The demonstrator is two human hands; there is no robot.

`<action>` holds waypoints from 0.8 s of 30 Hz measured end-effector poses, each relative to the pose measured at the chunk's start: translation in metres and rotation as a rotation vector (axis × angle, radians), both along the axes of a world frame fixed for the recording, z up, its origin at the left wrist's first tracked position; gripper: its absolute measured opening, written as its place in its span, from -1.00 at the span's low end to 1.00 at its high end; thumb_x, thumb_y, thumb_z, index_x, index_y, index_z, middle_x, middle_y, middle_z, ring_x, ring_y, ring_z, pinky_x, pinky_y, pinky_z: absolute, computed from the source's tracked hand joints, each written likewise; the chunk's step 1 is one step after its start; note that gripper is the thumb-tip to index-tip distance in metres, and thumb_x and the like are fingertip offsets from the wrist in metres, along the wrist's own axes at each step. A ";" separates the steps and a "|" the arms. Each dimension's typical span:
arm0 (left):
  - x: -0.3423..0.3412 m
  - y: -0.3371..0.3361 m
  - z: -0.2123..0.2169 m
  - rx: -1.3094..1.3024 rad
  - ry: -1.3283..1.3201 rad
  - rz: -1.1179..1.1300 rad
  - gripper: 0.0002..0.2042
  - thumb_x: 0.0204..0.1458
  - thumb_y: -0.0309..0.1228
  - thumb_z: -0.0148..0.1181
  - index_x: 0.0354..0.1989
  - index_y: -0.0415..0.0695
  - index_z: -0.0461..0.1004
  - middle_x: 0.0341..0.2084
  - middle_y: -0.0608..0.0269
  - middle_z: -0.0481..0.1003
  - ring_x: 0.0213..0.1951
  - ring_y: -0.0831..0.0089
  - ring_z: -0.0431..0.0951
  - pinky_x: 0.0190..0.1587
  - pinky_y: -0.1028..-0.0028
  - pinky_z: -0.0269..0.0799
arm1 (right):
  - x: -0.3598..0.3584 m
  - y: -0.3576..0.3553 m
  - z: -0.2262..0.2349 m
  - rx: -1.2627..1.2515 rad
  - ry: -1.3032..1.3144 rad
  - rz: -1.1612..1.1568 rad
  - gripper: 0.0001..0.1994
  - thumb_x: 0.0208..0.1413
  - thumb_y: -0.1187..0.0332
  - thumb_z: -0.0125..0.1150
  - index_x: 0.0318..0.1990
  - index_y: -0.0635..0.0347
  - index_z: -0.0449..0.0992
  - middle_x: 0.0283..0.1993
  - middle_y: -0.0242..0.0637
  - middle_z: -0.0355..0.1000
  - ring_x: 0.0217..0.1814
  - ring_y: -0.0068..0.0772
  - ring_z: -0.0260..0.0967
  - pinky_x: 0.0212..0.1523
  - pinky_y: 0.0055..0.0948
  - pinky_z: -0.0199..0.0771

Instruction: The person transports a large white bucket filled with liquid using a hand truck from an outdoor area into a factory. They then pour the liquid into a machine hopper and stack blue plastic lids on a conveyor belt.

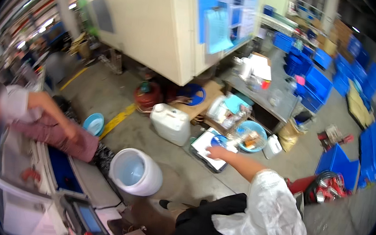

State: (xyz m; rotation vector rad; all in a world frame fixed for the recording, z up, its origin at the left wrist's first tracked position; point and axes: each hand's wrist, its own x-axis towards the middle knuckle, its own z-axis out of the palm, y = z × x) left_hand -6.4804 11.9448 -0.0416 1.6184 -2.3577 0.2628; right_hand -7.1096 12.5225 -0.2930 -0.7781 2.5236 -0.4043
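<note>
My right hand (216, 152) reaches down from a crinkled, translucent white sleeve (272, 209). It is over or at a white sheet (201, 145) that lies on a dark flat case on the floor. Just beyond the fingers sits a round blue item (220, 141); blur hides whether they touch or grip it. A light-blue basin (260, 146) holding mixed small items stands to the right of the hand, beside a small white jug (272, 147). My left hand is out of sight.
A large white jerrycan (171, 125) and a white tub (143, 172) stand left of the hand. Another person (54, 126) bends at far left. A machine control panel (86, 219) is at lower left. Blue crates (315, 85) and a red device (320, 186) are at right.
</note>
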 end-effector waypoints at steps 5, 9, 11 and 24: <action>-0.013 0.003 0.003 -0.256 -0.292 -0.057 -0.69 0.05 -0.19 -0.03 -0.20 -0.17 0.43 -0.34 0.03 0.49 -0.26 0.11 0.48 -0.21 0.27 0.41 | 0.021 -0.180 0.292 -0.098 0.288 0.816 -0.59 0.00 0.14 0.05 -0.01 0.12 0.30 -0.18 -0.07 0.39 -0.11 0.00 0.35 -0.15 -0.08 0.35; -0.041 -0.005 -0.006 -0.282 -0.261 -0.162 -0.69 0.06 -0.18 -0.05 -0.22 -0.17 0.43 -0.36 0.05 0.48 -0.30 0.14 0.48 -0.26 0.29 0.42 | 0.095 -0.282 0.440 -0.231 0.828 1.240 -0.78 -0.09 0.24 0.05 -0.34 0.14 0.50 -0.34 -0.14 0.43 -0.26 -0.08 0.39 -0.27 -0.16 0.38; -0.041 -0.014 -0.011 -0.286 -0.259 -0.202 -0.69 0.07 -0.18 -0.05 -0.24 -0.17 0.43 -0.38 0.06 0.47 -0.32 0.15 0.48 -0.28 0.30 0.42 | 0.128 -0.289 0.470 -0.307 0.846 1.234 -0.78 -0.09 0.24 0.05 -0.33 0.13 0.50 -0.34 -0.14 0.43 -0.26 -0.08 0.39 -0.28 -0.16 0.38; 0.037 -0.083 -0.047 -0.385 -0.257 -0.237 -0.69 0.10 -0.16 -0.11 -0.32 -0.17 0.43 -0.47 0.13 0.44 -0.45 0.23 0.46 -0.42 0.35 0.42 | 0.157 -0.258 0.498 -0.292 0.733 1.228 -0.76 -0.13 0.25 0.07 -0.27 0.07 0.50 -0.35 -0.16 0.44 -0.25 -0.09 0.40 -0.29 -0.11 0.38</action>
